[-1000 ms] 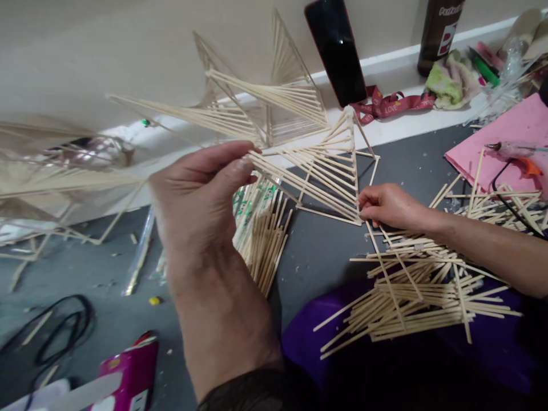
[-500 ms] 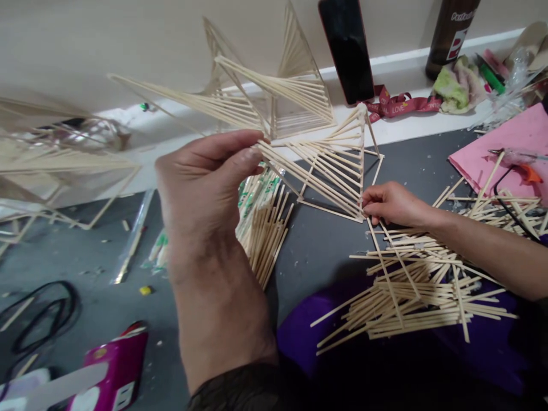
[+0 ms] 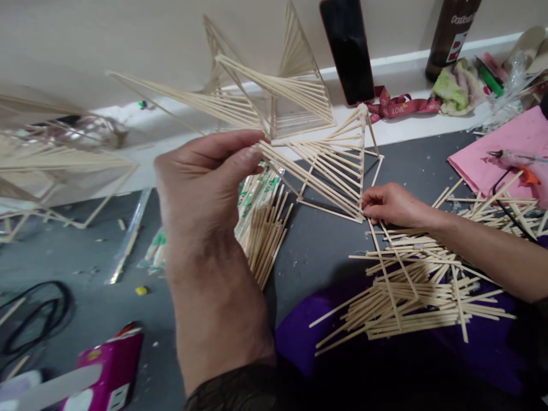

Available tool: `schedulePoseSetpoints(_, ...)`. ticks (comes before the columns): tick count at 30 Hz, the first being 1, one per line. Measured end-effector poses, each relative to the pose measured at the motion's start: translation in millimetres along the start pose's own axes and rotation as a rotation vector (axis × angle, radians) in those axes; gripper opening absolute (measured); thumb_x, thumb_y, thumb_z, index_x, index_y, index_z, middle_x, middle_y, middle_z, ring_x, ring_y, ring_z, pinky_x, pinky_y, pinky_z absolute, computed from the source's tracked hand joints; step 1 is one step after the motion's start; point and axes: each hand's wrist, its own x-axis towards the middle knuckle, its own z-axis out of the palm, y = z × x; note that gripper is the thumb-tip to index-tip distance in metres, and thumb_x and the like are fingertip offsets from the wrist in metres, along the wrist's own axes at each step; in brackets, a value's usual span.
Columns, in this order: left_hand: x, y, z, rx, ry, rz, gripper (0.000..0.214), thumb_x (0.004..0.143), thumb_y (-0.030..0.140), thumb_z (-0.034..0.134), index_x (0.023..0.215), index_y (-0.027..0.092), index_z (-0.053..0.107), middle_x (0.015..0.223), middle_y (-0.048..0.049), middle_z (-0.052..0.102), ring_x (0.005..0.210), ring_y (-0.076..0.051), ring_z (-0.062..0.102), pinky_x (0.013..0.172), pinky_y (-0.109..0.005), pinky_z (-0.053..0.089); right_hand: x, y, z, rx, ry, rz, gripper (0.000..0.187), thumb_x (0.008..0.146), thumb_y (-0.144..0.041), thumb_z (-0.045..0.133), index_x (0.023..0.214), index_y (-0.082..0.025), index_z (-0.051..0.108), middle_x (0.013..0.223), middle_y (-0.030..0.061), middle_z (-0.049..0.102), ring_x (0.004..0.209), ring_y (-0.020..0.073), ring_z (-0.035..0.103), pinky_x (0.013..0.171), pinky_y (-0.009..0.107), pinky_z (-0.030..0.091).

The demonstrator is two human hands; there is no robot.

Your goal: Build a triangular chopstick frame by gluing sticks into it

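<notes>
A twisted fan-shaped frame of thin wooden sticks (image 3: pixel 329 165) is held up over the grey tabletop (image 3: pixel 317 245). My left hand (image 3: pixel 201 194) pinches its near corner between thumb and fingers. My right hand (image 3: pixel 387 204) is closed on the frame's lower right corner, close to the table. Behind it rise more glued stick frames (image 3: pixel 274 91). A loose heap of sticks (image 3: pixel 411 285) lies under my right forearm, partly on purple cloth (image 3: pixel 299 337). Another bundle of sticks (image 3: pixel 263 234) lies behind my left hand.
A black phone (image 3: pixel 347 48) leans on the wall beside a brown bottle (image 3: pixel 451 34), a red ribbon (image 3: pixel 398 105) and a green rag (image 3: pixel 458 85). A glue gun (image 3: pixel 514 160) rests on pink paper (image 3: pixel 509 148) at right. Black cable (image 3: pixel 38 308) and a magenta box (image 3: pixel 107 365) lie at lower left.
The view has shifted slightly, so everything sits a little to the right and lower. Both hands keep the same hold on the stick frame.
</notes>
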Motion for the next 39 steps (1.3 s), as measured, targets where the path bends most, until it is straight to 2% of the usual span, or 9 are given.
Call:
schedulePoseSetpoints(13,0.8,-1.3,-0.6,0.026,0.019,-0.023,0.020,0.063,0.012,0.079,0.083,0.016,0.078,0.075,-0.0006,0.076,0.059,-0.006,0.063,0.055,-0.016,0.050,-2.8,-5.1,-1.0,-0.170,0.001,-0.028,0.011,0.080,-0.010,0.052,0.074,-0.015,0.061,0.061,-0.0020,0.059,0.059,0.0091,0.055,0.058,0.021,0.036)
schedulePoseSetpoints(28,1.9,-2.7,-0.8,0.025,0.029,-0.031,0.022,0.060,0.012,0.078,0.081,0.019,0.079,0.073,0.0015,0.076,0.056,-0.005,0.062,0.054,-0.014,0.050,-4.4,-7.8,0.0,-0.230,-0.004,-0.028,0.011,0.081,-0.013,0.049,0.075,-0.016,0.058,0.064,-0.0009,0.061,0.060,0.0098,0.054,0.059,0.022,0.035)
schedulePoseSetpoints(39,0.7,-3.9,-9.6,0.113,0.006,-0.123,0.022,0.062,0.025,0.080,0.084,0.023,0.079,0.085,-0.0005,0.076,0.067,-0.010,0.065,0.061,-0.020,0.054,-1.9,-3.9,5.6,-0.322,0.025,-0.078,0.014,0.084,-0.014,0.051,0.076,-0.016,0.063,0.073,0.0023,0.065,0.067,0.0118,0.053,0.063,0.022,0.036)
